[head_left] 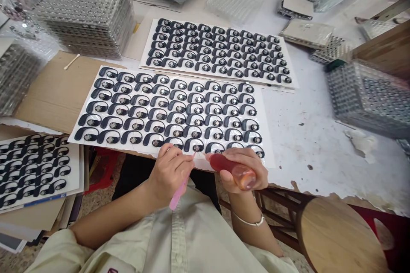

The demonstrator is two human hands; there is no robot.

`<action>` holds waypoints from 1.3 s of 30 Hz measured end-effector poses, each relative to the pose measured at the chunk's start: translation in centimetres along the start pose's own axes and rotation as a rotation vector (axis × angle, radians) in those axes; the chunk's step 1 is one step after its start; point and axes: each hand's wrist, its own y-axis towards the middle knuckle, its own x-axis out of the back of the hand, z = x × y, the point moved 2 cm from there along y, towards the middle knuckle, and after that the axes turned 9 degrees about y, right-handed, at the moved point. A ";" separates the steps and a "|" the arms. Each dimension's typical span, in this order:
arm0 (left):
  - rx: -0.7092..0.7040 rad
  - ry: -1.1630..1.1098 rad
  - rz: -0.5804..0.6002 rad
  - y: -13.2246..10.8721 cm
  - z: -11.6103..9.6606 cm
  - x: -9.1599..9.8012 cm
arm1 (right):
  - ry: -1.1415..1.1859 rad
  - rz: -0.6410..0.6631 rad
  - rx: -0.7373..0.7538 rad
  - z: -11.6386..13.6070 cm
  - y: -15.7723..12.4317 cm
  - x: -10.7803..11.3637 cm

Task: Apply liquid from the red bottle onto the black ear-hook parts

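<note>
My left hand [169, 172] is closed around pink tweezers [179, 190], whose tip reaches a dark hook-shaped piece [194, 145] in the front row of a white sheet [268, 136]. In my right hand [248, 164] lies a small squeeze bottle of reddish liquid [227, 166], tilted on its side. Its narrow nozzle points left, close to the tweezers' tip. Rows of the same black pieces, each with a shiny round part at one end, cover the sheet. Whether the nozzle touches a piece I cannot tell.
Behind lies a second sheet of black pieces [221, 49]. Stacked clear trays [83, 13] stand at the back left, more trays [368, 98] at the right. A cotton swab [71, 62] rests on cardboard [54, 94]. A round wooden stool [342, 234] is below the table's right front edge.
</note>
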 end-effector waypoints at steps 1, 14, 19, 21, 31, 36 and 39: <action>0.001 0.002 -0.002 0.0 0.0 0.0 | 0.007 0.000 -0.004 0.0 0.0 0.0; 0.062 -0.172 0.042 0.4 1.1 0.2 | 0.066 0.017 -0.029 0.0 -0.2 0.1; 0.073 -0.208 0.058 0.5 1.3 0.3 | 0.048 0.009 -0.012 -0.2 -0.4 0.1; 0.079 -0.210 0.066 0.6 1.4 0.3 | 0.049 0.003 -0.002 -0.3 -0.4 0.2; 0.099 -0.260 0.081 0.8 1.8 0.4 | 0.063 0.027 -0.001 -0.5 -0.3 0.1; 0.113 -0.335 0.118 0.9 2.5 0.3 | 0.083 0.045 -0.015 -0.3 0.0 -0.1; 0.121 -0.371 0.142 1.2 3.0 0.3 | 0.077 0.064 -0.028 -0.2 0.2 -0.2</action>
